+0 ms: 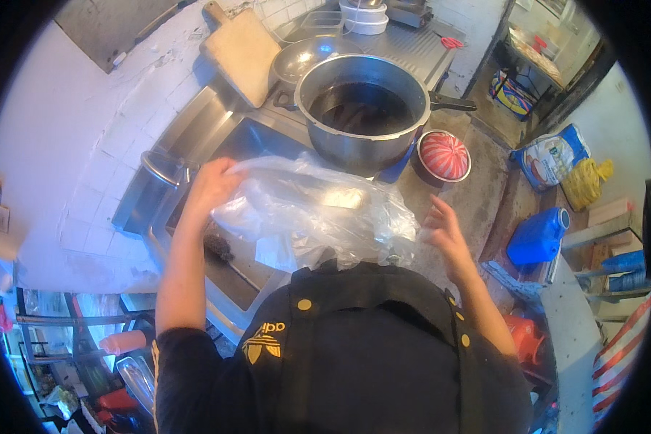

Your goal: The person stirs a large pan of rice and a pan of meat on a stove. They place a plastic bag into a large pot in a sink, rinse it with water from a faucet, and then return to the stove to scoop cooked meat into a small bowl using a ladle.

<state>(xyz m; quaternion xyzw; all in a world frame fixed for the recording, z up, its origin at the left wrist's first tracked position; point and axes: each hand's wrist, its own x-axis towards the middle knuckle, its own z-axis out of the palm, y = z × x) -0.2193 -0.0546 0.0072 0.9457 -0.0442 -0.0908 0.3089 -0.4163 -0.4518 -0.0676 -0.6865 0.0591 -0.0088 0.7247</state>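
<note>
My left hand (215, 187) pinches the upper left edge of a clear plastic bag (325, 206), which spreads crumpled across the front of the sink. Off the bag's right end is my right hand (446, 236), blurred, with its fingers apart and nothing seen in them. Behind the bag stands a large pressure cooker pot (347, 149) without its lid, holding dark liquid (361, 108). To the pot's right, a metal bowl (422, 169) holds a rounded bundle in red-and-white striped plastic (444, 154). The bag hides part of the sink basin.
A metal sink (260, 133) with a faucet (163, 168) lies at left, a dark scrubber (217, 247) inside. A wooden cutting board (241, 51) leans on the wall beside a wok (309, 54). At right are a blue jerrycan (537, 236) and a printed sack (550, 154).
</note>
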